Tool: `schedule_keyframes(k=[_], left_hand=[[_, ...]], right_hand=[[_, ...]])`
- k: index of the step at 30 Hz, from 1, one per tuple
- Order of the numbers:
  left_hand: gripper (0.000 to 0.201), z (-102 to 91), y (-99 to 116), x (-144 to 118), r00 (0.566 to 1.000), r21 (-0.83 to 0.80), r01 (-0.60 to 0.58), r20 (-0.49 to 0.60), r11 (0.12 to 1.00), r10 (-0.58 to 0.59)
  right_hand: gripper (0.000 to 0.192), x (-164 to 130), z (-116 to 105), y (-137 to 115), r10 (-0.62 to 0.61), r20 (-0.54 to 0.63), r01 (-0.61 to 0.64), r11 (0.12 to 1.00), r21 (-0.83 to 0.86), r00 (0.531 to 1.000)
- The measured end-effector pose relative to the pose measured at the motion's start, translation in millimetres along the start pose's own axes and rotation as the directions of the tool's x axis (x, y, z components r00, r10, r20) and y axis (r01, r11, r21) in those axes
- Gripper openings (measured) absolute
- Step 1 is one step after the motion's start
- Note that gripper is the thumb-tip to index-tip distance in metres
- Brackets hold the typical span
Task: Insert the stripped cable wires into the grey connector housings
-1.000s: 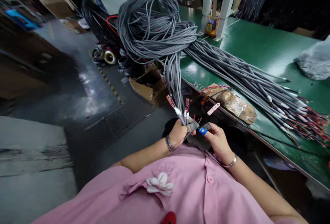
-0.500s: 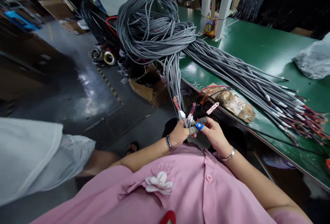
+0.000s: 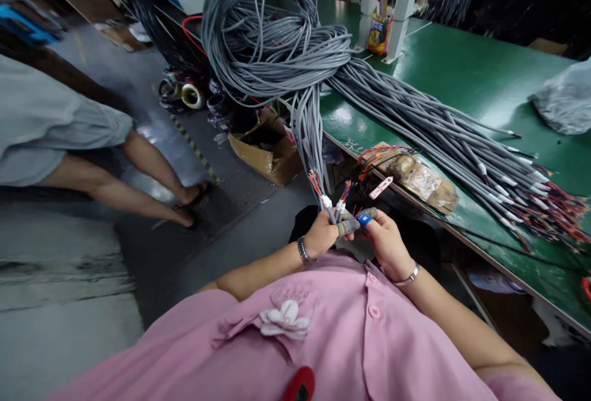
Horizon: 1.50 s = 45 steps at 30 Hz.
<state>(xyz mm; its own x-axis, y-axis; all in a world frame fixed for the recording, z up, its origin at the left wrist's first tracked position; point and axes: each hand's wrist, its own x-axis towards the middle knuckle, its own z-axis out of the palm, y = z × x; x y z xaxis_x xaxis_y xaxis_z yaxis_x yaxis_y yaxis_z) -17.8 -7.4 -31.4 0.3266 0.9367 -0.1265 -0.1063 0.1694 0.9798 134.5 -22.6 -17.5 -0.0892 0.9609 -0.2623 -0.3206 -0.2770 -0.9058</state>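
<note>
My left hand point(image 3: 323, 233), with grey finger covers, is closed around several grey multi-core cables point(image 3: 340, 211) near their stripped ends. White sleeves point(image 3: 326, 201) sit below the fanned-out coloured wires point(image 3: 316, 184), which point up and away from me. Just to the right, my right hand point(image 3: 390, 242) pinches at thin reddish wires point(image 3: 356, 211) between the two hands. It wears a blue cover point(image 3: 364, 220) on the thumb and a grey one on a finger. My fingers partly hide the wire tips.
A big coil of grey cable point(image 3: 277, 62) lies on the green workbench point(image 3: 462, 74), its stripped ends fanned out right. A taped wooden block point(image 3: 415, 182) sits at the front edge. An open cardboard box point(image 3: 261, 157) stands below. Another person's legs point(image 3: 106, 182) are at left.
My hands have drawn slightly apart, the right one shifting right, and thin reddish wires show between them. At left, the other person has moved farther away; both legs show now.
</note>
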Motion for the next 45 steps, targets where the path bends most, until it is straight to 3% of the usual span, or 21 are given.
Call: schedule_keyframes(k=[4,8,11,14,19,22,28,32,38,45], left_hand=[[0.034,-3.6,1.6,-1.0,0.997,-0.023,0.005,0.078,1.000,-0.003],[0.033,-11.5,5.6,-1.6,0.967,-0.021,0.102,0.238,0.995,-0.094],[0.032,-16.0,7.6,-0.8,0.942,0.024,0.155,0.298,0.988,-0.155],[0.033,-14.9,5.8,0.8,0.947,0.033,0.155,0.281,0.987,-0.158],[0.035,-6.9,-1.8,2.8,0.979,-0.068,0.174,0.120,0.982,-0.165],[0.035,-5.3,-4.2,3.0,0.984,-0.032,0.161,0.085,0.986,-0.158],[0.035,-4.6,-6.4,1.1,0.987,0.038,0.136,0.085,0.990,-0.138],[0.034,-4.2,-3.8,0.1,0.991,0.082,0.099,0.079,0.992,-0.106],[0.034,-4.0,-2.2,0.2,0.998,0.059,0.057,0.024,0.997,-0.058],[0.035,-5.0,-4.4,1.2,0.997,0.022,0.068,0.034,0.997,-0.069]], right_hand=[[0.018,2.3,-1.6,-3.5,0.096,0.123,-0.115,0.981,0.158,0.988],[0.019,11.2,-11.8,-6.3,0.193,0.338,-0.262,0.950,0.169,0.921],[0.022,18.1,-17.2,-3.5,0.277,0.386,-0.362,0.917,0.168,0.880],[0.024,21.6,-17.1,0.9,0.264,0.345,-0.332,0.931,0.154,0.901],[0.033,16.4,-17.4,1.6,0.178,0.145,-0.196,0.973,0.120,0.973],[0.035,8.5,-19.4,-3.4,0.188,0.149,-0.196,0.980,0.041,0.971],[0.026,3.1,-13.4,-12.2,0.094,0.175,-0.065,0.984,-0.165,0.980],[0.019,5.3,-13.0,-4.1,0.043,0.106,-0.020,0.978,-0.210,0.993],[0.015,6.5,-21.1,5.9,0.099,-0.056,-0.100,0.995,-0.008,0.994],[0.024,3.5,-24.0,-4.1,0.113,0.007,-0.113,0.993,0.040,0.994]])
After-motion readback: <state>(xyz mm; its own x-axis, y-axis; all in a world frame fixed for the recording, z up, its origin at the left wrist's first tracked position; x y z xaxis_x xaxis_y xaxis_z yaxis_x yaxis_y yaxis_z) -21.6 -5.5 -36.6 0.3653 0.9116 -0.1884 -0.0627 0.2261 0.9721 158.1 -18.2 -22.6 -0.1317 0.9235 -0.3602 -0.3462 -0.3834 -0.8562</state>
